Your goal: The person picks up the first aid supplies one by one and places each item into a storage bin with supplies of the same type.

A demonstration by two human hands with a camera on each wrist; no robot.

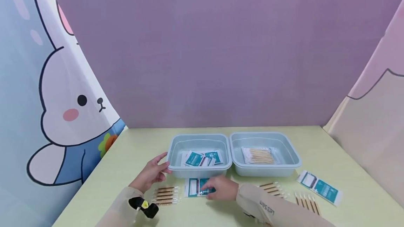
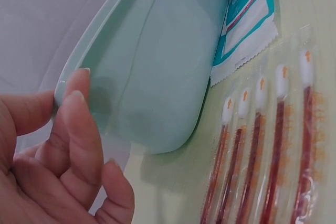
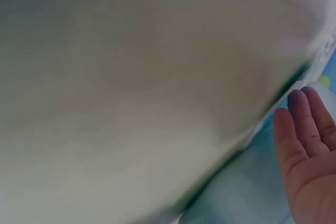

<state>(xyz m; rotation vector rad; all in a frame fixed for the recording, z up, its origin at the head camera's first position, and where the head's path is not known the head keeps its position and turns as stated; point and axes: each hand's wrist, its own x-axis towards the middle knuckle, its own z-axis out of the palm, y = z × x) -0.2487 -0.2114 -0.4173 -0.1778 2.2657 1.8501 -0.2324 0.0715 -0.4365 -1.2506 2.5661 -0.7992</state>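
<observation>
My left hand (image 1: 152, 173) pinches the left rim of a pale blue plastic basin (image 1: 199, 173) between thumb and fingers. Inside that basin lie several teal-and-white packets (image 1: 194, 158). My right hand (image 1: 224, 187) is over a flat teal-and-white packet (image 1: 193, 187) on the table in front of the basin, fingertips at its right half. The right wrist view shows the fingers (image 3: 299, 124) nearly straight, the thumb hidden. Beside my left wrist lies a clear strip of swabs (image 2: 278, 129) with white tips and reddish-brown liquid in their stems.
A second pale blue basin (image 1: 268, 171) stands close on the right, holding a bag of wooden-stick cotton swabs (image 1: 260, 156). Another teal-and-white packet (image 1: 325, 189) lies at the table's right. Two more strips of brown swabs, one nearby (image 1: 307, 202), lie around my right forearm. A purple backdrop (image 1: 221, 52) rises behind.
</observation>
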